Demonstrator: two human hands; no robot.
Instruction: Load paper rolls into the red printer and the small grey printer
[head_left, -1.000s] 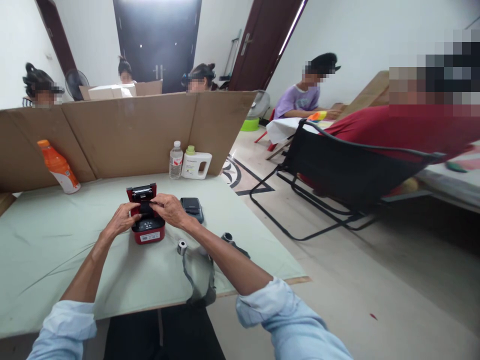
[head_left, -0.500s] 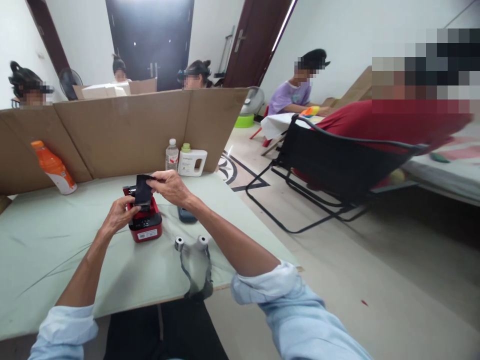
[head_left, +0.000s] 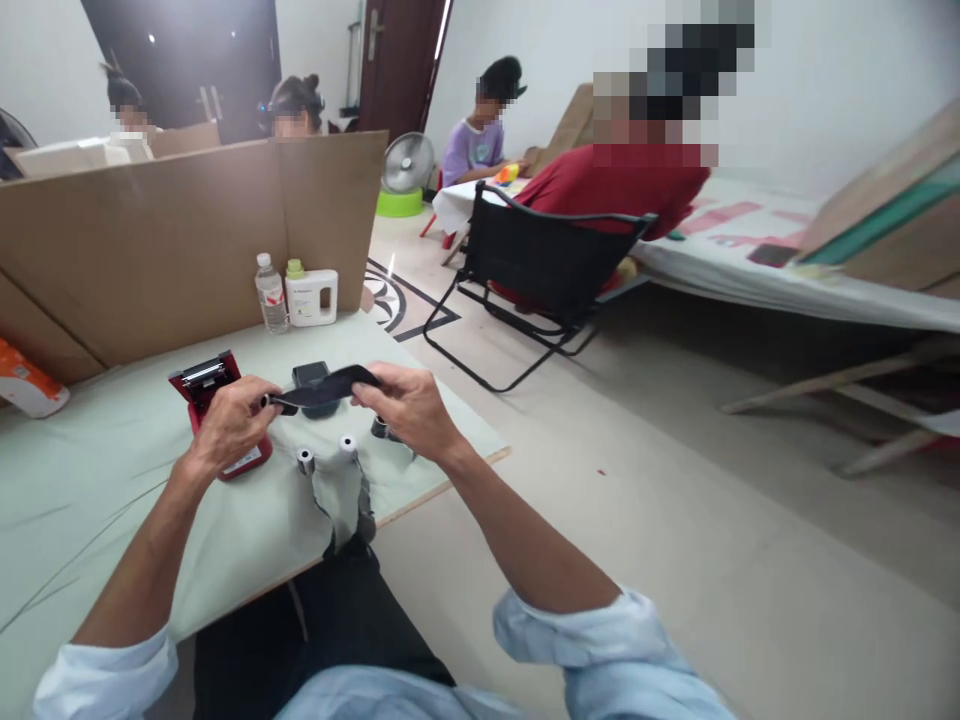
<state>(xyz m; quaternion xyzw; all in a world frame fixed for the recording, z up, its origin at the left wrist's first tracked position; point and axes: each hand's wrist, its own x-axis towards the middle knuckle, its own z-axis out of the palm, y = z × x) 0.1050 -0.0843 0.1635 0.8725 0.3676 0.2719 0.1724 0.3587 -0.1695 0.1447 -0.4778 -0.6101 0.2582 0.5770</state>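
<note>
A small paper roll (head_left: 285,404) is pinched in my left hand (head_left: 234,422), and its dark strip (head_left: 326,388) stretches across to my right hand (head_left: 405,405). The fingers of my right hand are closed on the strip's free end. Partly behind my left hand stands a red printer (head_left: 206,385) with its lid up. Two white-ended paper rolls (head_left: 305,460) stand on the table with dark strips trailing toward its front edge. One more dark roll (head_left: 380,428) is partly hidden beside my right hand. Behind the strip lies a dark boxy device (head_left: 310,374).
A cardboard screen (head_left: 187,230) borders the back of the table (head_left: 135,520). Before it stand a clear bottle (head_left: 271,295) and a white jug (head_left: 313,297); an orange bottle (head_left: 30,380) is at left. A person in red sits on a black folding chair (head_left: 555,255).
The paper roll and strip have left the printer and moved right and nearer to me, held by both hands. The strip is stretched sideways. The view has turned right.
</note>
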